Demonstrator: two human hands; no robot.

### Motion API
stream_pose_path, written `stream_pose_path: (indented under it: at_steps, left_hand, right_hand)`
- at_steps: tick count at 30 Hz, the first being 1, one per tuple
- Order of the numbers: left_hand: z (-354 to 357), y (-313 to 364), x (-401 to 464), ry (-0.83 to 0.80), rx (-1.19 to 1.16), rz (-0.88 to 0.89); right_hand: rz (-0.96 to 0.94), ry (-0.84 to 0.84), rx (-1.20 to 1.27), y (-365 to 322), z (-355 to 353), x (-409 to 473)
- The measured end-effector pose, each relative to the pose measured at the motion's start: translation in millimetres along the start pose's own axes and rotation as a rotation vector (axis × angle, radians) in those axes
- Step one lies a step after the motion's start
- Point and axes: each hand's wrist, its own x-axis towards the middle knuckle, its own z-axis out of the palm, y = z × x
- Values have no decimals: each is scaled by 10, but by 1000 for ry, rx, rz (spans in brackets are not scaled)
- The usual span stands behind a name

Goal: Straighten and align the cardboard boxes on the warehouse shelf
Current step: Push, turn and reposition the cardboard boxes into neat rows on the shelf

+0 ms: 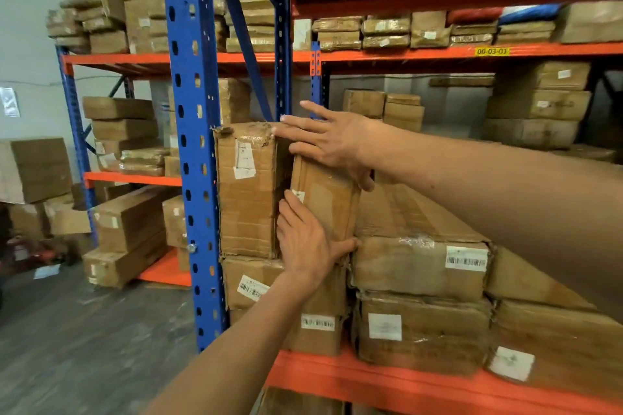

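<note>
A narrow upright cardboard box [328, 199] stands tilted on a stack of boxes on the orange shelf [371, 377]. My left hand [306, 239] grips its lower front, thumb under the bottom edge. My right hand [330, 141] lies on its top with fingers spread, fingertips touching the taller worn box [247, 192] to its left. A dark gap separates the two boxes. To the right, long flat boxes [421, 263] with barcode labels lie stacked.
A blue rack upright [192, 145] stands just left of the worn box. Behind are more orange shelves [438, 52] loaded with cartons. Lower left, boxes [124, 239] lie on a low shelf beside the grey floor [84, 330].
</note>
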Motion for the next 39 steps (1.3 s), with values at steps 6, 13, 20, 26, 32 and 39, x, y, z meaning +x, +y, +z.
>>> stream_pose_path:
  at_steps: [6, 13, 20, 26, 32, 39]
  left_hand:
    - [-114, 56, 104, -54, -34, 76]
    - [-348, 585, 292, 44, 366, 744]
    - [-179, 980, 324, 25, 548, 1027]
    - [-66, 842, 403, -36, 640, 1048]
    - [66, 909, 450, -79, 630, 999]
    - [161, 966, 315, -49, 667, 894]
  right_hand:
    - [80, 91, 76, -7, 57, -349]
    - [538, 21, 372, -49, 765, -1377]
    - [783, 3, 495, -449, 1227, -1876]
    - [794, 45, 538, -671, 1379, -1771]
    - [783, 64, 623, -660, 1583, -1762]
    - [822, 109, 700, -735, 1750, -1744]
